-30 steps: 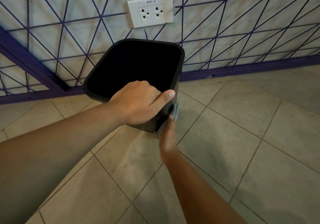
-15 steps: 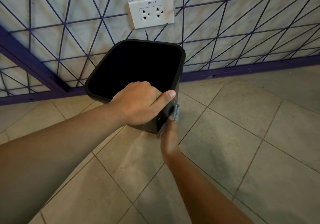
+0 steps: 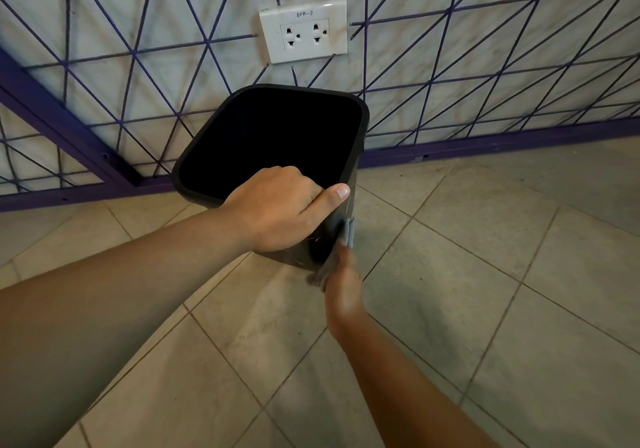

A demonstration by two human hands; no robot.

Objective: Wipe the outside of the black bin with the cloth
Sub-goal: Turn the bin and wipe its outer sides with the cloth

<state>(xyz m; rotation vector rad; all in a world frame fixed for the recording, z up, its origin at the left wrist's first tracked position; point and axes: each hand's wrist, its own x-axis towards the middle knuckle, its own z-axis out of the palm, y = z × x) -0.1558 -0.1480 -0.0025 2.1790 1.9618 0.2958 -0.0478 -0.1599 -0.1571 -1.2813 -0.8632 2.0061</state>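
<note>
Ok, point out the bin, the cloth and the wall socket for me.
bin (image 3: 360, 115): head view, on its far right rim.
cloth (image 3: 349, 231): head view, on the folded edge against the bin's side.
wall socket (image 3: 304, 30): head view, on the middle of its white plate.

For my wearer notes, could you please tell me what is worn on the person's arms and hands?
Nothing that shows: both forearms are bare up to the frame edge, with no sleeves, gloves, watch or rings visible on the left hand or the right hand, which is blurred. The left thumbnail is short and unpainted.
</note>
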